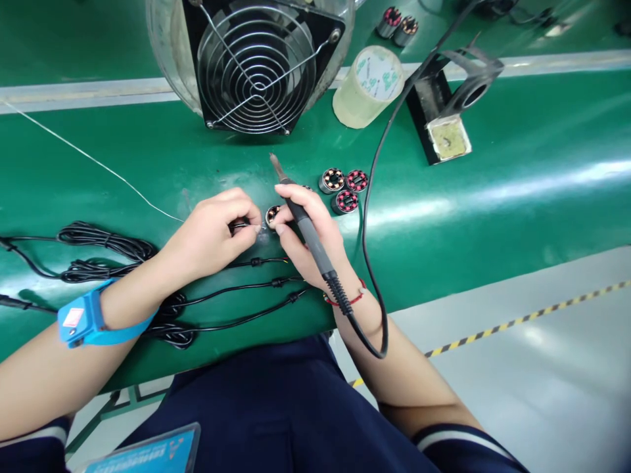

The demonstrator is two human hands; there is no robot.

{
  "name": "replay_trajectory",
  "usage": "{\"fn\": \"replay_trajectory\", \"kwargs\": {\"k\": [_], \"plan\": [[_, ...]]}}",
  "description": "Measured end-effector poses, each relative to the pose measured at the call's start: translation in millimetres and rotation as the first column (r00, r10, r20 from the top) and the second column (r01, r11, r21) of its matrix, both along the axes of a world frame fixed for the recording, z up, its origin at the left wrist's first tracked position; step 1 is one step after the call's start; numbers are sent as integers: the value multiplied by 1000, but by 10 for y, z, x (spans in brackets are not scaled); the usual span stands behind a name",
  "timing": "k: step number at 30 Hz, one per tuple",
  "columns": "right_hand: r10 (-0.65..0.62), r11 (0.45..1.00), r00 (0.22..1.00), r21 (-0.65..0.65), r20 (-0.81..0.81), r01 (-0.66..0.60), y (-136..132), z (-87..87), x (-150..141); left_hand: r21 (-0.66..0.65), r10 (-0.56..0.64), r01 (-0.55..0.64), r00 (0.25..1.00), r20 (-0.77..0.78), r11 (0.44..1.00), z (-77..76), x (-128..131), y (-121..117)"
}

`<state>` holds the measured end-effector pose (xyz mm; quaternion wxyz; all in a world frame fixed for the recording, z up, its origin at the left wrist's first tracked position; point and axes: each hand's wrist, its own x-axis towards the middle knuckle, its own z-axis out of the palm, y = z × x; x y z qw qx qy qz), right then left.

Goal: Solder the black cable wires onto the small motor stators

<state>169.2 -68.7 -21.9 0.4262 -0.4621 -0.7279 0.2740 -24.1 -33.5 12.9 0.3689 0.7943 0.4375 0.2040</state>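
My right hand is closed around a soldering iron, whose tip points up and away toward the fan. The thumb and fingertips of that hand also meet at a small round motor stator with copper windings, partly hidden by them. Just left of it, my left hand pinches a thin black cable, with a fine wire end showing by the fingertips. A thin strand of solder wire runs from the upper left to behind my left wrist. Several more stators stand right of the iron.
A caged fan stands at the back, beside a tape roll and an iron stand with a sponge. Coiled black cables lie at left. The iron's cord loops over my right forearm. Two stators sit farther back.
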Motion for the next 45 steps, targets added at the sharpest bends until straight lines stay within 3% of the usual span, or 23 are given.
{"fn": "replay_trajectory", "kwargs": {"k": [5,9,20,28,32,39,45], "plan": [[10,999,991,40,137,-15,2,-46,65,-134,109,-110,994,-14,985,-27,26,12],[27,997,988,63,150,-37,14,-70,78,-181,146,-147,989,-14,972,-51,26,18],[54,991,979,109,195,-76,-2,-63,80,-181,145,-135,988,44,974,-87,12,20],[3,999,996,34,87,-6,50,-83,-38,-307,198,-171,978,60,936,-89,29,16],[-24,998,999,54,44,21,15,-13,-49,-327,236,-217,972,19,920,-73,53,0],[-170,984,984,53,-54,172,-316,198,122,-260,233,-224,972,3,939,-44,121,-60],[-295,931,933,159,-207,330,-588,35,153,-238,259,-250,966,6,939,-43,151,-95]]}}
